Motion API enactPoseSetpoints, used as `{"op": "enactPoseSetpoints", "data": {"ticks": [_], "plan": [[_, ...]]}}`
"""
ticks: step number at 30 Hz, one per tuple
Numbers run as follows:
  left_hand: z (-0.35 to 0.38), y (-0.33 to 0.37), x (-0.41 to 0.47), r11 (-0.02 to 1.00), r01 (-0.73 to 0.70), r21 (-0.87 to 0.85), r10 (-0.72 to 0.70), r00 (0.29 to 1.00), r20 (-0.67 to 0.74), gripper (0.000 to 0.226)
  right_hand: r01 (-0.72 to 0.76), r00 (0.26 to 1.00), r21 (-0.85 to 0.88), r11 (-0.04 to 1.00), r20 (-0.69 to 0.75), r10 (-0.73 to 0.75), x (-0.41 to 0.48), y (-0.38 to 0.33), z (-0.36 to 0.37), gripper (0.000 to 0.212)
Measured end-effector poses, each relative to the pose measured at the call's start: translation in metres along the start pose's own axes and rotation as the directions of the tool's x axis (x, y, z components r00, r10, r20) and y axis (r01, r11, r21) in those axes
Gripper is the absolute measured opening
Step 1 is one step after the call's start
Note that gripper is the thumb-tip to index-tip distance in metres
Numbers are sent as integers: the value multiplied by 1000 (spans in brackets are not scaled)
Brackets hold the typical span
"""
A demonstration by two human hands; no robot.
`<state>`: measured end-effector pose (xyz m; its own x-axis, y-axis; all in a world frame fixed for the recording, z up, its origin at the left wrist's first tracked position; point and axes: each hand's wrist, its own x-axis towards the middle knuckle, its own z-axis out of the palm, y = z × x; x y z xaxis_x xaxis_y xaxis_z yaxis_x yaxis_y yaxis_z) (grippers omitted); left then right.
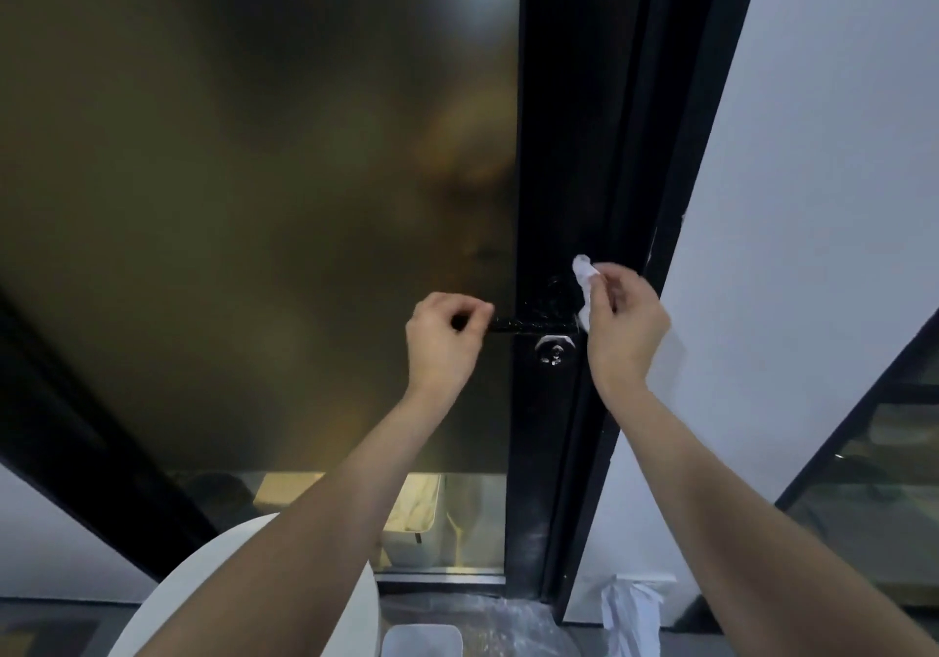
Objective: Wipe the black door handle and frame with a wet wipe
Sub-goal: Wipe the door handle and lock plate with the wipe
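Note:
A black lever door handle (528, 323) sticks out leftward from the black door frame (559, 158), with a shiny lock cylinder (554, 350) just below it. My left hand (444, 339) pinches the free tip of the handle. My right hand (625, 323) holds a crumpled white wet wipe (584, 283) against the frame at the handle's base, on its right side. The part of the handle under my left fingers is hidden.
Frosted dark glass (254, 199) fills the door left of the frame. A white wall (813, 174) stands to the right. On the floor are a white round lid or seat (213, 580), a small white bin (421, 641) and a white bag (630, 611).

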<state>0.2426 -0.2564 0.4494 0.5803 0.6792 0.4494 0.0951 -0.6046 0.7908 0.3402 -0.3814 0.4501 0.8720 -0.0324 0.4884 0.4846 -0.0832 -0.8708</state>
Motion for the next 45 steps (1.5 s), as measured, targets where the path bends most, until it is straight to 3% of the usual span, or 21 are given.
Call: {"op": "enactPoseSetpoints", "data": {"ticks": [2, 4, 8, 12, 15, 17, 19, 20, 22, 23, 26, 29, 31, 34, 39, 41, 43, 45], "plan": [[-1, 1, 3, 988, -114, 102, 101, 987, 123, 8, 180, 977, -176, 968, 149, -154, 16, -1, 4, 19], [-2, 2, 7, 982, -138, 128, 119, 982, 147, 9, 336, 919, -361, 870, 327, -219, 26, 5, 10, 21], [-4, 4, 10, 988, -100, 114, 82, 984, 155, 12, 372, 910, -541, 754, 373, -181, 29, 6, 17, 25], [-7, 3, 8, 993, -54, 105, 36, 986, 161, 14, 394, 888, -598, 697, 443, -121, 24, 3, 17, 32], [-11, 3, 9, 997, -18, 81, 4, 985, 173, 12, 307, 890, -604, 736, 455, 2, 26, 6, 8, 15], [-12, 4, 5, 999, 51, -10, -49, 992, 113, 11, 102, 891, -563, 820, 418, 176, 15, 11, -5, 4], [-6, -2, -2, 955, 237, -180, -251, 966, -58, 13, -111, 890, -493, 863, 336, 307, -6, 27, -17, 14], [-2, -8, -7, 875, 381, -300, -433, 893, -127, 14, -239, 867, -438, 866, 305, 394, -16, 36, -20, 19], [9, -21, -16, 628, 617, -474, -723, 688, -63, 21, -554, 718, -266, 789, 328, 615, -27, 45, -20, 21], [14, -28, -23, 562, 709, -427, -770, 637, 44, 24, -671, 612, -205, 713, 390, 688, -28, 47, -19, 21], [25, -31, -42, 598, 786, -154, -686, 602, 409, 10, -737, 388, -236, 633, 620, 682, -30, 41, -17, 17], [34, -26, -48, 619, 780, -97, -541, 512, 667, 34, -690, 307, -285, 665, 718, 625, -34, 40, -15, 16], [34, -23, -47, 615, 781, -107, -469, 471, 747, 32, -677, 322, -283, 679, 715, 620, -34, 42, -15, 15], [31, -26, -42, 640, 760, -111, -503, 524, 688, 13, -692, 363, -254, 676, 687, 630, -33, 45, -20, 9], [31, -23, -31, 634, 754, -175, -522, 583, 623, 19, -702, 466, -215, 679, 583, 666, -30, 53, -21, 23], [35, -19, -29, 640, 742, -200, -516, 608, 604, 21, -679, 512, -198, 706, 562, 650, -29, 51, -19, 20], [39, -20, -25, 651, 719, -243, -536, 662, 523, 12, -641, 572, -195, 743, 524, 631, -27, 50, -19, 13], [43, -25, -20, 665, 690, -286, -577, 718, 389, 14, -547, 693, -198, 813, 438, 573, -23, 48, -21, 10]]}}
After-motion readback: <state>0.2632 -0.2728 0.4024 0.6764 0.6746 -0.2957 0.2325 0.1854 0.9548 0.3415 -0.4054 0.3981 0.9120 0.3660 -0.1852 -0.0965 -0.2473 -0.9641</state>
